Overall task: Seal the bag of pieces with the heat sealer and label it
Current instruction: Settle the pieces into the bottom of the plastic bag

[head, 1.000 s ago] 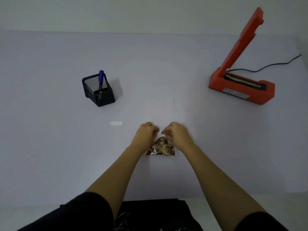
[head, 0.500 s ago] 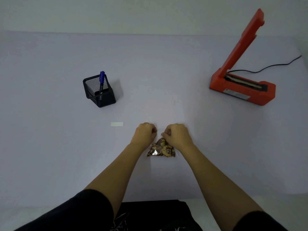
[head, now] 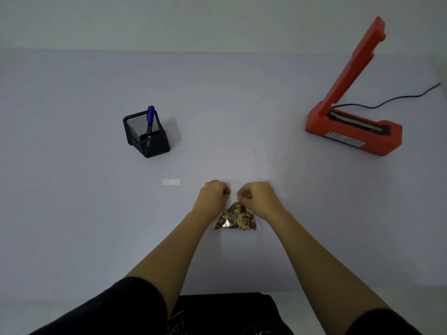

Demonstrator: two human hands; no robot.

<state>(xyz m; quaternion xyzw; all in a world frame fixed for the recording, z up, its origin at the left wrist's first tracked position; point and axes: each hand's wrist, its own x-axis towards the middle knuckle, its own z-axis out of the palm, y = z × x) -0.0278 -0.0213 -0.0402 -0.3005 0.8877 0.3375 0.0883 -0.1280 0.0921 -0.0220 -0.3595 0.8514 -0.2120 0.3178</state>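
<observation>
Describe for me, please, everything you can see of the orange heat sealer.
The heat sealer is an orange, plastic-looking unit standing at the table's far right. Its long arm is raised steeply, leaving the dark sealing strip on the base exposed. A pale label sits on its front face, and a black cable trails off behind. Nothing touches it but the table.
</observation>
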